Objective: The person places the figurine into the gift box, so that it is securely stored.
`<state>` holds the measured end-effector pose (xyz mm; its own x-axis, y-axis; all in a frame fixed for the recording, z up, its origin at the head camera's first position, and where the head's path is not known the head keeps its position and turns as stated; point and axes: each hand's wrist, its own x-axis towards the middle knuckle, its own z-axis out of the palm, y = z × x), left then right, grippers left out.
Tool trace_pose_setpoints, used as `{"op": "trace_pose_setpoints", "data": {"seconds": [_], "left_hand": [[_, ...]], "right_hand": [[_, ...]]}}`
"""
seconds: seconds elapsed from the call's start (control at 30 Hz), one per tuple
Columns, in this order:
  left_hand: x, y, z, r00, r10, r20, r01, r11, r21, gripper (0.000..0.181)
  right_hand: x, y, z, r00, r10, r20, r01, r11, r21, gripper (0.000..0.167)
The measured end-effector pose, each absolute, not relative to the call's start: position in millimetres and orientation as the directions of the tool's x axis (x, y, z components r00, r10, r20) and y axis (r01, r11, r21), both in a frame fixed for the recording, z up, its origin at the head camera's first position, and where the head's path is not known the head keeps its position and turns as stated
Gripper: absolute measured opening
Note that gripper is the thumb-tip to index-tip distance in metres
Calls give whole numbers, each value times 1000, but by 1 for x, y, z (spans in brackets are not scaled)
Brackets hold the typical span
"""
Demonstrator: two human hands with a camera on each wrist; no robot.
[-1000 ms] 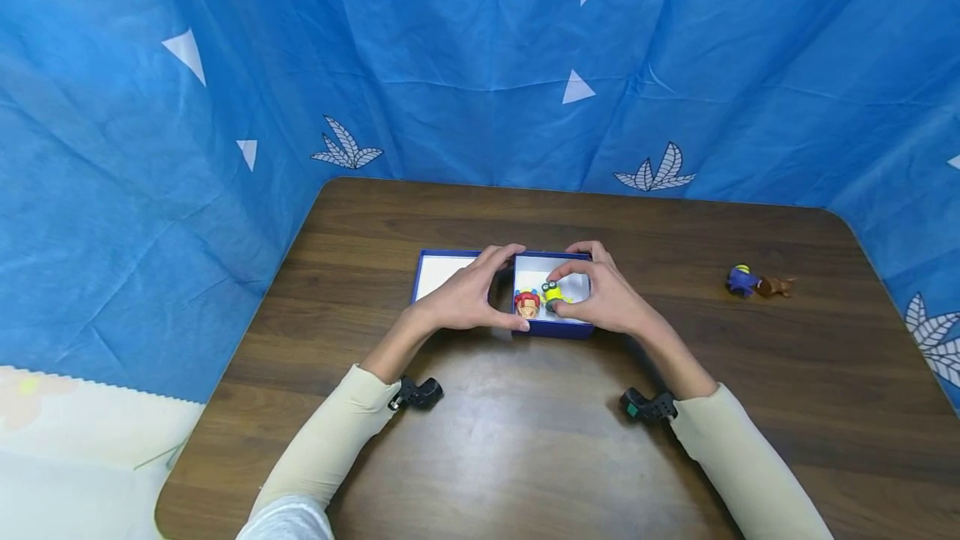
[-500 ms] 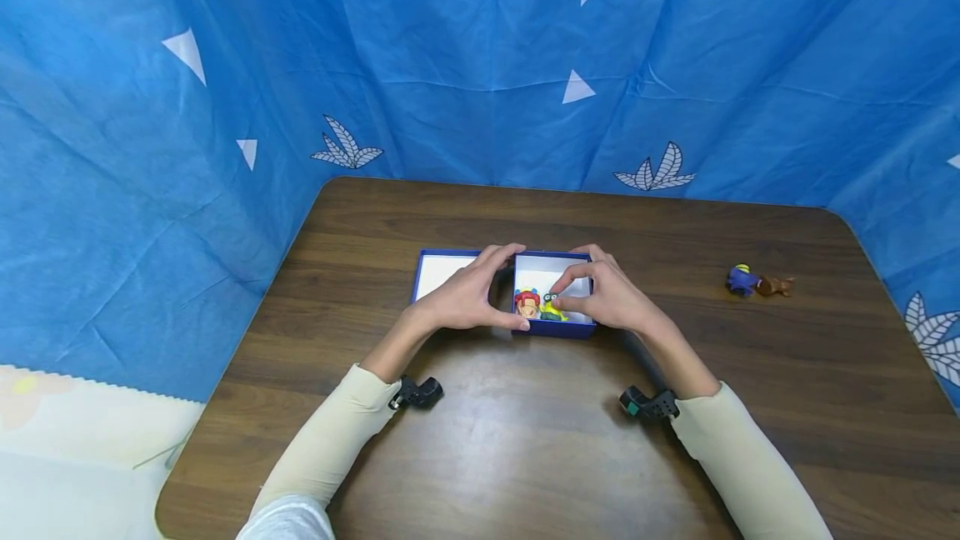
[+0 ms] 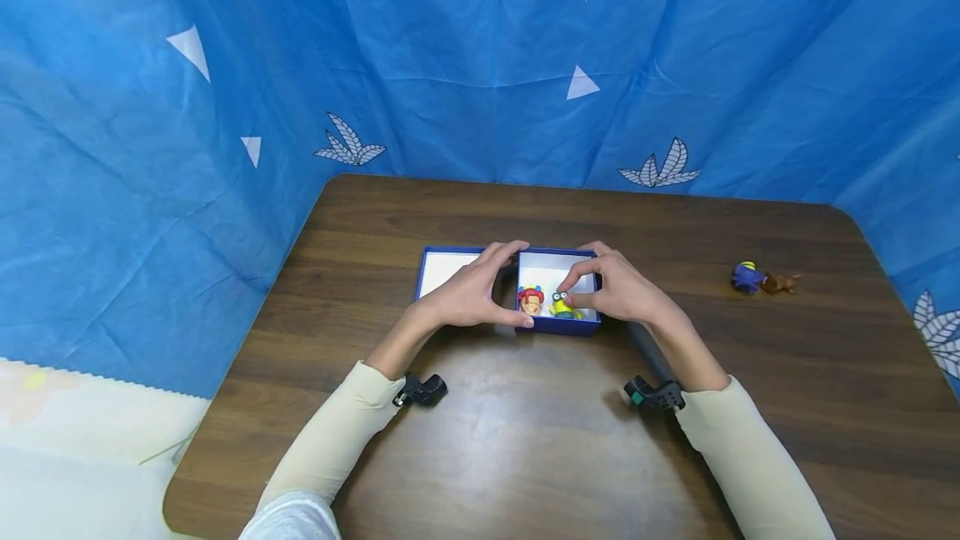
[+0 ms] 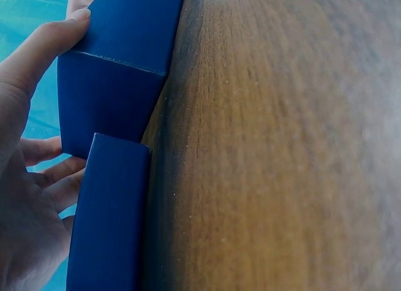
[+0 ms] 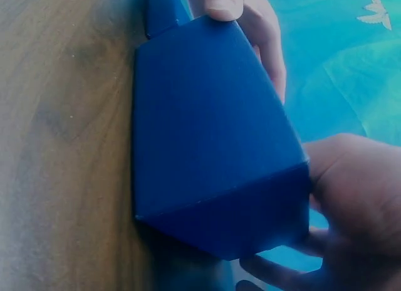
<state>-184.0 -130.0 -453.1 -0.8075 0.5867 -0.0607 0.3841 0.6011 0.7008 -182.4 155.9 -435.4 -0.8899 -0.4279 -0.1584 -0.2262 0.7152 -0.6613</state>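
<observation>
An open blue box with a white inside stands mid-table in the head view. My left hand grips its left end, thumb on the front wall and fingers at the back edge. Inside, a toy figure with a red hat lies at the front left. Beside it is a yellow goggle-eyed toy figure, its head between the thumb and forefinger of my right hand. The other right fingers are by the box's right end. In the wrist views, the box walls hide both toys.
A shallow blue box lid, white inside, lies left of the box, partly under my left hand. Far right on the wooden table lie a blue-and-yellow toy and a brown toy. Blue cloth hangs behind.
My right thumb and forefinger have shifted the yellow figure, first lower in the box, then slightly right, away from the red-hatted one. My left hand keeps its hold on the box.
</observation>
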Motion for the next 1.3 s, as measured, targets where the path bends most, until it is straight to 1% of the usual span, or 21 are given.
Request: {"op": "trace_pose_setpoints", "data": {"seconds": [0.1,0.2,0.47,0.7,0.87,1.3], "left_hand": [[-185,-129,-453,-805,589,-61,385,598,703,118],[-185,-129,-453,-805,591,-60,384,595,706,118],[-184,-130,-454,-807,588,-49,390,594,704,117],[-184,-130,-455,-804,592,-53,390,593,704,118],[-185,-130,-453,-807,588,-56,389,600,699,117],[-184,-129,-452,-808,587,-60,380,596,708,117]], "right_hand": [[-182,156,-432,-896,-409,-175,-226,757,-614,9],[-182,156,-431,-902,-390,-186,-214,777,-592,9],[-181,155,-438,-917,-363,-164,-183,749,-637,8],[-178,156,-442,-914,-382,-138,-198,716,-670,13],[-178,155,-442,-921,-362,-145,-165,699,-695,14],[-179,154,-434,-900,-394,-185,-188,736,-650,9]]}}
